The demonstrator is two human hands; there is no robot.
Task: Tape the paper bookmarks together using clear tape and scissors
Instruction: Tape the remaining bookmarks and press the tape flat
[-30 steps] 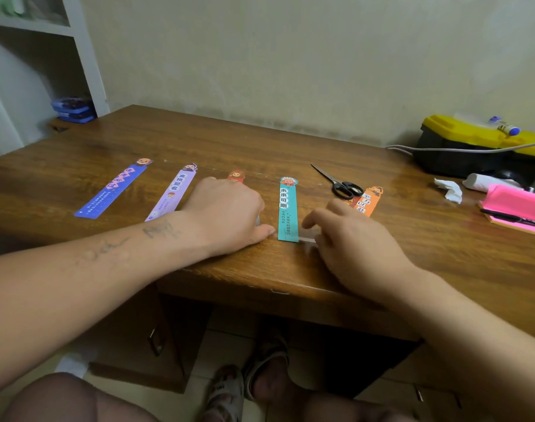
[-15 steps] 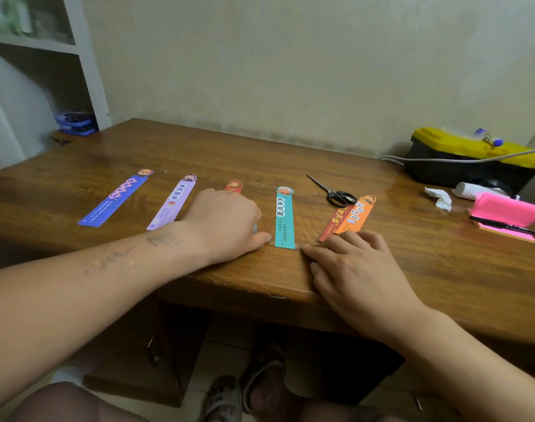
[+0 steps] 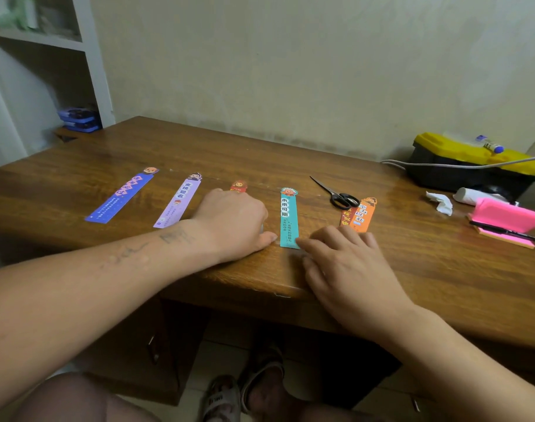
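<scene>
Since 1.0 s ago: right hand (image 3: 342,263) has slid back toward the near table (image 3: 442,269) edge. It no longer covers the orange bookmark (image 3: 363,213). Left hand (image 3: 232,223) is unchanged in place.

Left to right:
- Upper left, shelf: stack of blue boxes (image 3: 79,118), contents hidden.
- Blue bookmark (image 3: 117,197) and lilac bookmark (image 3: 179,202) lie flat, apart, untaped.
- Left hand rests knuckles-up on a red bookmark (image 3: 238,186), of which only the top shows. Fingers are curled under, thumb straight and pointing at the teal one. A grey sliver shows by the thumb, possibly the tape roll. Cannot tell what the hand holds, if anything.
- Teal bookmark (image 3: 289,217): long axis runs away from the person. Its near end sits between the left thumb and the right forefinger.
- Scissors (image 3: 336,194) lie closed, just beyond the orange bookmark.
- The orange bookmark overlaps a dark red one (image 3: 345,216), just above the right fingertips.
- Right hand lies flat, fingers spread and straight, gripping nothing. Forefinger touches teal's near right corner. A faint clear strip may lie there, too faint to confirm.
- Far right: toolbox (image 3: 473,166), lid shut, contents hidden; a marker (image 3: 491,145) on the lid. In front of it, tissue (image 3: 439,202) and pink notes (image 3: 503,217) with a pen (image 3: 503,231).

Judgement: the tape end is being pressed down at teal's near end. The right hand is nearer to both the orange bookmark and the scissors.
</scene>
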